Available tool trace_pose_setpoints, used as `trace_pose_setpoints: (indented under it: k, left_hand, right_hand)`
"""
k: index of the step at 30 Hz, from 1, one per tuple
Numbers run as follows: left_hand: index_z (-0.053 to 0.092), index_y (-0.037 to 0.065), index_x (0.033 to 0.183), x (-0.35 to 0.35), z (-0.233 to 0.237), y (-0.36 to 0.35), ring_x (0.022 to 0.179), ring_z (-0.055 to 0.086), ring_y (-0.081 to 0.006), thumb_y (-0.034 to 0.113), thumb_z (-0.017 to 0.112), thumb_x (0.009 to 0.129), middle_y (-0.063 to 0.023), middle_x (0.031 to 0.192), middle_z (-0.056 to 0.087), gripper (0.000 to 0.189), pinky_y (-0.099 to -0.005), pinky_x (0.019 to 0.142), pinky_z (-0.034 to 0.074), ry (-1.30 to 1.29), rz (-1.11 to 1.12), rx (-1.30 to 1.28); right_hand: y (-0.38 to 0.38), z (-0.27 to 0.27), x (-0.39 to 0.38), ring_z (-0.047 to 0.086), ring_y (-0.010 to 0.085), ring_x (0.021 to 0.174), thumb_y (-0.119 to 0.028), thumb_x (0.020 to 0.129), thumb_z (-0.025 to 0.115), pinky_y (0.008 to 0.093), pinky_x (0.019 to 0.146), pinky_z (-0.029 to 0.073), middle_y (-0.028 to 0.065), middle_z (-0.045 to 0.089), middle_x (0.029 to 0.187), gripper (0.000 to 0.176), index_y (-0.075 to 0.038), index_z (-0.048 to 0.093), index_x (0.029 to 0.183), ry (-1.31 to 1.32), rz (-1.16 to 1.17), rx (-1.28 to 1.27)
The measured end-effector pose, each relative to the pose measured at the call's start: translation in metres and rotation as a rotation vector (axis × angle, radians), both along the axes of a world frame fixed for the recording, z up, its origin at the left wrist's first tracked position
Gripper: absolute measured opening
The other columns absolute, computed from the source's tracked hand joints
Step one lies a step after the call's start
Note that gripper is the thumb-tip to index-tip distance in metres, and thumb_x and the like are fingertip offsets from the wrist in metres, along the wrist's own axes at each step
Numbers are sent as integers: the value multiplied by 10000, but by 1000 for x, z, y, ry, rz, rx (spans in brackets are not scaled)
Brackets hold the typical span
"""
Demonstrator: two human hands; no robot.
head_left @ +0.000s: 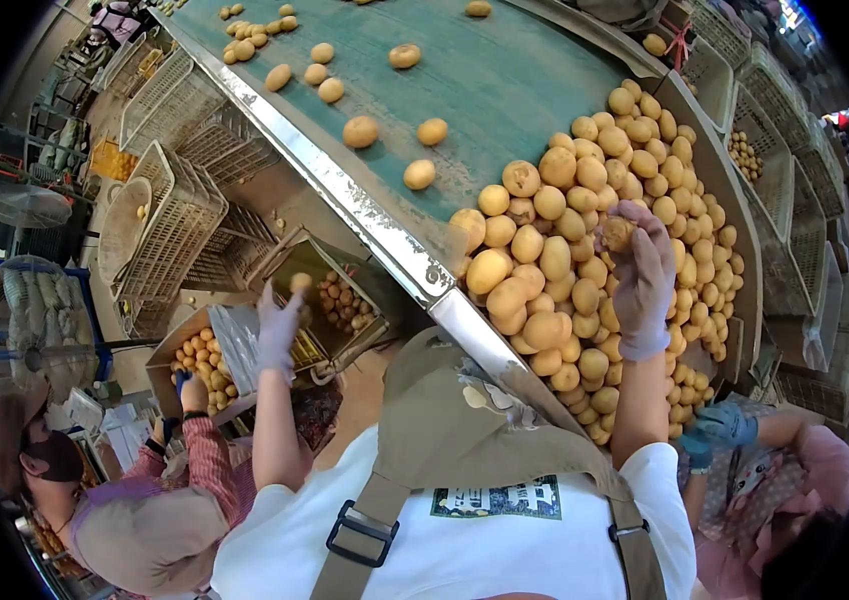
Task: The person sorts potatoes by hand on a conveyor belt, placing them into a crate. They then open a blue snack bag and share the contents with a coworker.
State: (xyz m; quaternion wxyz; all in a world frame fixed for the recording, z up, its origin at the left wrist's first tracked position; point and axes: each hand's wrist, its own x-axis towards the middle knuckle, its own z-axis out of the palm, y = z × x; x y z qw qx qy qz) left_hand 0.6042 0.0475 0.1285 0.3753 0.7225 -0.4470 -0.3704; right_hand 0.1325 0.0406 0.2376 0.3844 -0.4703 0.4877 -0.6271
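I am watching the right hand (644, 285) pinching a potato (616, 234) in its grip, raised off the heap (554, 300) on the green desk (504, 80), probably to inspect it, while the left hand (279, 335) is pinching a smaller potato (299, 283) over a box (364, 335).

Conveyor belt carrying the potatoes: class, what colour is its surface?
Teal green; the conveyor belt shows best in the head view.

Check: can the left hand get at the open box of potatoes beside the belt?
Probably yes. The left hand hovers right by the open box with nothing between them, though it holds a potato, so it has little grip to spare.
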Motion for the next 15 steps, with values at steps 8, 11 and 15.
trace_pose_setpoints:
  k: [8,11,15]
  left_hand:
    - [600,55,1295,-181,141,-75,1225,572,-354,229,713,750,-189,1308,589,584,-414,1042,455,-773,-1178,-698]
    - [582,34,1259,-217,151,-103,1106,626,-360,316,725,716,-202,1206,607,629,-433,979,489,-951,-1438,-174]
    - [550,-37,1200,-245,171,-112,1046,649,-362,290,735,715,-213,1160,611,614,-445,897,529,-1047,-1634,136]
  right_hand:
    - [32,0,32,564,151,1143,-23,962,514,257,964,429,104,625,1238,283,45,616,1218,104,0,183]
    - [49,-7,28,572,171,1150,-1,941,539,272,962,445,126,628,1246,289,47,610,1217,283,20,33]
    - [68,-14,27,568,204,1188,20,925,546,317,1032,432,143,629,1247,274,57,608,1189,167,-55,81]
